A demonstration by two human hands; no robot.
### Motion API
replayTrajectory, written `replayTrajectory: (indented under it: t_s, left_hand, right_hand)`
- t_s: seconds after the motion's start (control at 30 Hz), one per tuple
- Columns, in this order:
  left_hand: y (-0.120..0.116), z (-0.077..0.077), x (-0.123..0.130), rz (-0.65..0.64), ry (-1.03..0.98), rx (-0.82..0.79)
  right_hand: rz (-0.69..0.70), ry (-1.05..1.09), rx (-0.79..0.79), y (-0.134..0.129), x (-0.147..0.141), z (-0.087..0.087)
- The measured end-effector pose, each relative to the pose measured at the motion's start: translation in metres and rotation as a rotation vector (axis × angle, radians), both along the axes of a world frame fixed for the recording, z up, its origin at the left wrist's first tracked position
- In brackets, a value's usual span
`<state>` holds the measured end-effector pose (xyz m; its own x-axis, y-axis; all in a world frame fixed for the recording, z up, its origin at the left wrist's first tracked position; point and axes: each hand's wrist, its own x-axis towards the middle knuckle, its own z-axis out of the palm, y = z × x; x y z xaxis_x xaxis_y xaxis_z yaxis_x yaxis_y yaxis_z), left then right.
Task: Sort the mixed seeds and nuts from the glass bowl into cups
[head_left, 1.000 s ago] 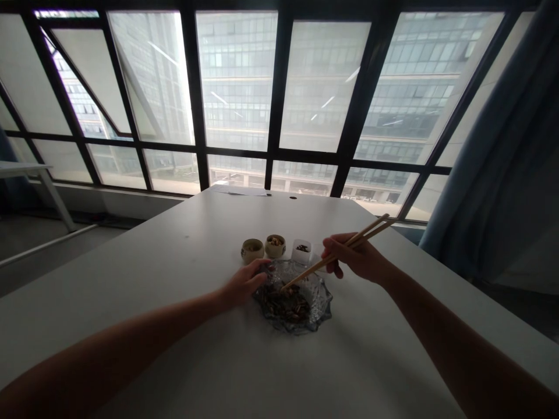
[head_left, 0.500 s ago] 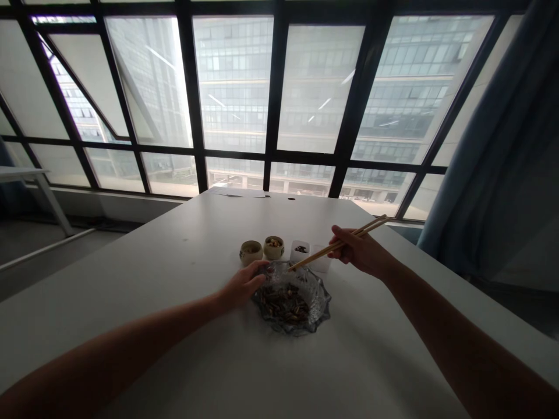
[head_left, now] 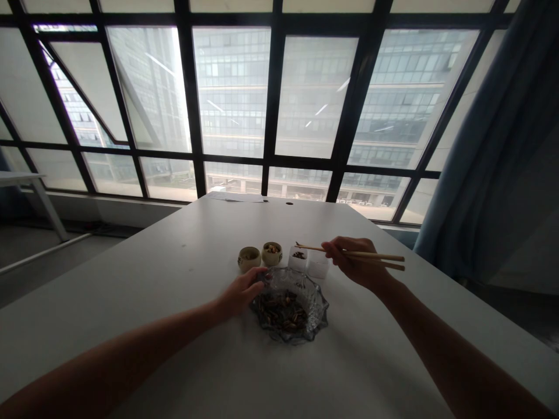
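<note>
My left hand [head_left: 245, 290] grips the left rim of a scalloped glass bowl [head_left: 318, 308], thumb and fingers around its edge. Brown and dark seed-like pieces [head_left: 286, 311] lie in the bowl; they look like sunflower seeds in part. My right hand [head_left: 353, 257] is closed on a pair of wooden chopsticks [head_left: 375, 256], held nearly level. Their tips, with a small dark piece at the end, hover over a white square cup [head_left: 297, 263] containing dark bits. Beside it stands a second white square cup [head_left: 318, 267], its contents unclear, close to my right fingers.
Two small round beige cups stand behind the bowl: the left cup [head_left: 248, 265] holds something dull, the right cup [head_left: 271, 259] nut-like pieces. Paper [head_left: 238, 198] lies at the far end of the white table [head_left: 218, 227]. Windows and a blue curtain [head_left: 458, 169] lie beyond.
The chopsticks have risen from the bowl's far rim and swung to nearly level over the white cup, a small dark piece at their tips. My left hand has stayed on the bowl.
</note>
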<state>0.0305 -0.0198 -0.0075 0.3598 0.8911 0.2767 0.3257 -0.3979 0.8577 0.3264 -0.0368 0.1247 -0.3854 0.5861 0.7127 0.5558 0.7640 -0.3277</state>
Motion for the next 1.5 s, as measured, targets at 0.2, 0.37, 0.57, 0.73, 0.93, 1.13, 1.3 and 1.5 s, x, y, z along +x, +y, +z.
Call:
replayTrajectory:
  t_s: [0.2, 0.37, 0.57, 0.73, 0.93, 1.13, 1.3, 1.5]
  left_hand:
    - [0.004, -0.007, -0.001, -0.041, -0.037, 0.004]
    - [0.001, -0.003, 0.0, -0.027, -0.037, -0.013]
    - [-0.003, 0.006, 0.002, -0.005, 0.012, -0.001]
    - [-0.005, 0.006, 0.002, -0.021, 0.03, 0.013]
    - [-0.008, 0.009, 0.004, 0.002, 0.058, -0.03]
    - [0.013, 0.014, 0.001, -0.133, 0.079, -0.04]
    - [0.033, 0.015, -0.004, -0.221, 0.057, -0.052]
    - [0.026, 0.018, 0.0, -0.2, 0.058, -0.059]
  right_hand:
    - [-0.13, 0.143, -0.196, 0.026, 0.013, -0.022]
    - [-0.205, 0.306, -0.229, 0.031, 0.019, -0.024]
    - [-0.045, 0.468, -0.336, 0.007, -0.004, -0.012]
    - [0.052, 0.16, -0.46, -0.027, -0.016, -0.032]
    - [-0.121, 0.011, -0.296, -0.053, -0.003, -0.057]
    - [-0.116, 0.004, -0.412, -0.061, 0.014, -0.064]
    - [-0.143, 0.168, -0.428, -0.055, 0.031, -0.078]
    - [0.054, 0.26, -0.482, -0.06, 0.031, -0.076]
